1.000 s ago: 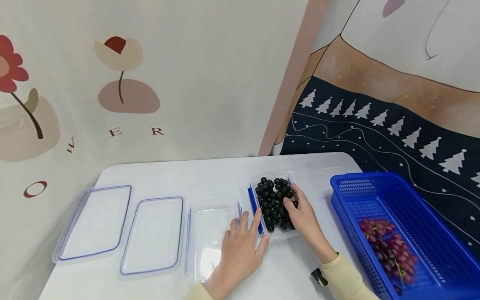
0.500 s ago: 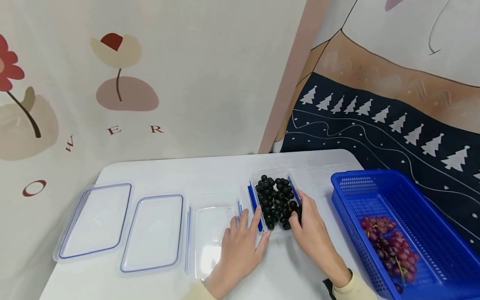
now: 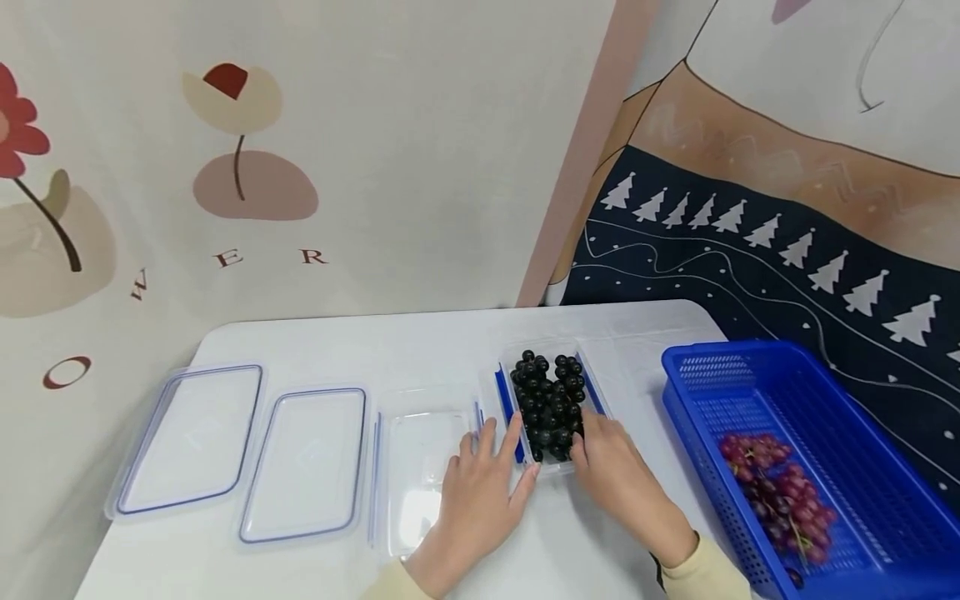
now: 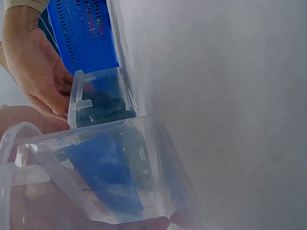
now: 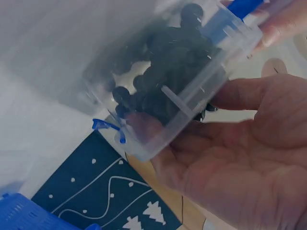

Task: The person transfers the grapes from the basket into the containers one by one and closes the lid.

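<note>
Touching black grapes (image 3: 551, 404): the near right part of the fruit was met by the thumb and fingers of the right hand (image 3: 622, 471); some fingers were seen through the clear wall in the right wrist view, but whether any grape was pinched cannot be told.
Fruit's place: the black grapes were heaped inside the clear plastic grape container (image 3: 555, 469), which was set to the right of the middle of the white table (image 3: 540, 550).
Left hand (image 3: 480, 504): its fingers were spread and fairly straight; the index fingertip was laid at the blue latch flap (image 3: 505, 396) on the left side of the grape container, and the thumb was held by the near left corner.
Second container (image 3: 423, 450): it was placed just left of the grape container, its right edge partly covered by the left hand.
Lids: a blue-edged lid (image 3: 306, 467) was laid left of the second container, and the leftmost lid (image 3: 197, 442) was laid beside it.
Blue basket (image 3: 847, 450): it was stood on the right, with red grapes (image 3: 812, 508) and darker grapes (image 3: 771, 502) gathered in its near left part.
Backdrop: a navy tree-printed cloth (image 3: 675, 271) was seen at far right.
</note>
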Available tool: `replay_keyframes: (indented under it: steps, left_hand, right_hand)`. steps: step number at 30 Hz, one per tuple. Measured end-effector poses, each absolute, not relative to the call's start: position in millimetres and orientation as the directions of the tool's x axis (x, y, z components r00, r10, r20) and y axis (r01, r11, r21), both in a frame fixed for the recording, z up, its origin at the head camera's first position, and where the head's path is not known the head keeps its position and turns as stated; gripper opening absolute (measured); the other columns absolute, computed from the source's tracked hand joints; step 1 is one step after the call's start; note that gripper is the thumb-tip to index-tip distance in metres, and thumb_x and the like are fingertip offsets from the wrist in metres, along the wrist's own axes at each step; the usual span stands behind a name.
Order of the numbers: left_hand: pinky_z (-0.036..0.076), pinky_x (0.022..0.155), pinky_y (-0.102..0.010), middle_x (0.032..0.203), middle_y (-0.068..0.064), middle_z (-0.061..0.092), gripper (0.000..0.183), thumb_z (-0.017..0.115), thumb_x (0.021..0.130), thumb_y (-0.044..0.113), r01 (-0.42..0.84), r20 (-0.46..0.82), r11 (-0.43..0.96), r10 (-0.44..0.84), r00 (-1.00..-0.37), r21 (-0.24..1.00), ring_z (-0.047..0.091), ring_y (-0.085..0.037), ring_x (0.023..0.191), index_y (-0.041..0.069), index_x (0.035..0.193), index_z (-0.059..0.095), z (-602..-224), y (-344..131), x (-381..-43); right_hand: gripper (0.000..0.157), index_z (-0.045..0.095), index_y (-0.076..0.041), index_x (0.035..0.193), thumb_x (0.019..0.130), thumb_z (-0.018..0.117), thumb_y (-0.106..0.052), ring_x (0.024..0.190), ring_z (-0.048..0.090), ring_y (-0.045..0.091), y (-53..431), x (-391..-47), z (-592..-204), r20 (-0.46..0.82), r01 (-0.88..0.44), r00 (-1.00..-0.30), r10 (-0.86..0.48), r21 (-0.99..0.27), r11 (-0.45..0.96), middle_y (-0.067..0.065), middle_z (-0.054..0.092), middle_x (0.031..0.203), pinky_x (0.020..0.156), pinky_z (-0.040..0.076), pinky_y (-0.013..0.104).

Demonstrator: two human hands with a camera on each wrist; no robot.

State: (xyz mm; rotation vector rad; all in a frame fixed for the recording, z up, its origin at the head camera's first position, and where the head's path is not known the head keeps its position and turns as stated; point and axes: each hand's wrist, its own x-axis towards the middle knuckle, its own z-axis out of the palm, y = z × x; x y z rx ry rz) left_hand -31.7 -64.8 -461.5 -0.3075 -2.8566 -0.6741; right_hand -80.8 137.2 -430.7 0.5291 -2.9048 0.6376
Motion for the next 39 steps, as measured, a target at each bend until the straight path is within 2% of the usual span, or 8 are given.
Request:
replay_keyframes:
  steps: [4, 7, 12, 19, 24, 27, 31, 39]
  left_hand:
    - [0.056, 0.093, -0.064, 0.155, -0.03, 0.053, 0.07, 0.059, 0.111, 0.049, 0.248, 0.231, 0.877, 0.163, -0.959, 0.412, 0.057, -0.056, 0.129, 0.011, 0.168, 0.044, -462.7, -63.2, -31.7]
    - [0.057, 0.092, -0.063, 0.154, -0.031, 0.053, 0.069, 0.059, 0.111, 0.048, 0.251, 0.239, 0.88, 0.163, -0.957, 0.403, 0.058, -0.056, 0.128, 0.011, 0.167, 0.045, -464.1, -63.5, -32.1]
    - [0.057, 0.092, -0.063, 0.153, -0.031, 0.054, 0.069, 0.059, 0.111, 0.048, 0.247, 0.236, 0.881, 0.161, -0.958, 0.403, 0.058, -0.055, 0.127, 0.011, 0.167, 0.045, -465.2, -64.0, -32.4]
    - [0.057, 0.092, -0.062, 0.154, -0.03, 0.053, 0.07, 0.057, 0.111, 0.05, 0.246, 0.234, 0.885, 0.162, -0.959, 0.396, 0.058, -0.055, 0.128, 0.012, 0.168, 0.044, -466.0, -62.7, -31.8]
    - [0.058, 0.091, -0.062, 0.154, -0.03, 0.054, 0.069, 0.057, 0.111, 0.05, 0.25, 0.246, 0.888, 0.162, -0.956, 0.387, 0.059, -0.055, 0.127, 0.012, 0.167, 0.045, -465.4, -63.6, -31.6]
    - [0.058, 0.089, -0.061, 0.153, -0.03, 0.054, 0.069, 0.058, 0.111, 0.049, 0.257, 0.258, 0.889, 0.165, -0.952, 0.379, 0.06, -0.054, 0.125, 0.011, 0.167, 0.046, -465.6, -63.6, -31.8]
    - [0.058, 0.088, -0.06, 0.152, -0.029, 0.055, 0.068, 0.058, 0.111, 0.049, 0.258, 0.261, 0.892, 0.166, -0.951, 0.372, 0.06, -0.053, 0.125, 0.011, 0.166, 0.046, -465.6, -64.0, -31.7]
    - [0.057, 0.09, -0.061, 0.154, -0.03, 0.054, 0.069, 0.059, 0.111, 0.049, 0.247, 0.244, 0.888, 0.159, -0.957, 0.387, 0.058, -0.054, 0.127, 0.011, 0.167, 0.046, -465.0, -63.8, -31.3]
  right_hand:
    - [0.049, 0.056, 0.017, 0.144, 0.102, 0.07, -0.004, 0.126, 0.058, 0.051, 140.5, -80.8, -430.7, 0.311, -0.381, -0.912, -0.268, -0.401, 0.833, 0.034, 0.06, 0.139, 0.105, 0.048, 0.066]
    - [0.053, 0.057, 0.013, 0.147, 0.102, 0.076, -0.009, 0.122, 0.062, 0.049, 139.7, -82.1, -432.2, 0.369, -0.408, -0.891, -0.264, -0.398, 0.822, 0.032, 0.061, 0.137, 0.099, 0.054, 0.063]
    - [0.052, 0.062, 0.012, 0.141, 0.099, 0.082, -0.012, 0.107, 0.07, 0.046, 133.8, -84.6, -430.8, 0.352, -0.413, -0.89, -0.29, -0.355, 0.839, 0.031, 0.067, 0.125, 0.087, 0.06, 0.059]
    - [0.054, 0.062, 0.013, 0.141, 0.097, 0.084, -0.011, 0.119, 0.066, 0.052, 127.3, -82.6, -432.7, 0.348, -0.41, -0.889, -0.299, -0.312, 0.857, 0.033, 0.068, 0.131, 0.096, 0.058, 0.063]
    - [0.057, 0.057, 0.016, 0.142, 0.098, 0.083, -0.009, 0.114, 0.069, 0.052, 124.1, -87.5, -436.6, 0.38, -0.422, -0.877, -0.295, -0.313, 0.851, 0.036, 0.066, 0.13, 0.092, 0.059, 0.063]
    - [0.062, 0.052, 0.018, 0.147, 0.101, 0.08, -0.013, 0.111, 0.069, 0.053, 123.9, -92.6, -434.6, 0.332, -0.398, -0.898, -0.289, -0.333, 0.855, 0.039, 0.063, 0.13, 0.089, 0.06, 0.063]
    - [0.07, 0.041, 0.015, 0.158, 0.107, 0.072, -0.022, 0.118, 0.065, 0.058, 125.9, -102.8, -428.1, 0.16, -0.292, -0.956, -0.246, -0.437, 0.851, 0.043, 0.055, 0.143, 0.095, 0.057, 0.067]
    - [0.087, 0.009, 0.007, 0.17, 0.111, 0.064, -0.023, 0.153, 0.029, 0.06, 126.9, -123.9, -438.0, -0.088, -0.131, -0.966, -0.244, -0.648, 0.751, 0.041, 0.017, 0.17, 0.117, 0.033, 0.074]
